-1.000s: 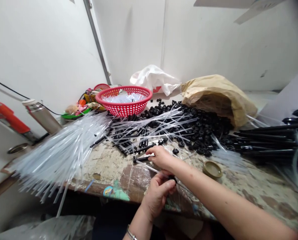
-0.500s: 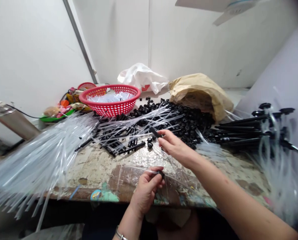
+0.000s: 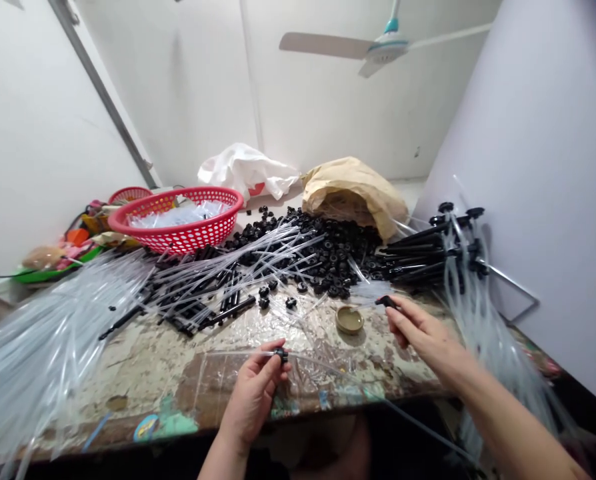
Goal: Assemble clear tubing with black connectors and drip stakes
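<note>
Two closed grips, left hand (image 3: pixel 252 392) and right hand (image 3: pixel 419 328), hold black parts (image 3: pixel 281 355); sticker (image 3: pixel 146 428) illegible.

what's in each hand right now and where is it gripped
Left fingers pinch a black fitting by its sides, clear tubing there; right fingers hold a black part, exact spot unclear

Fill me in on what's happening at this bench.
A person's left hand pinches a small black plastic fitting with a clear thin tube through it. The right hand holds a black plastic piece near a small round dish. Loose black fittings lie heaped behind.
</note>
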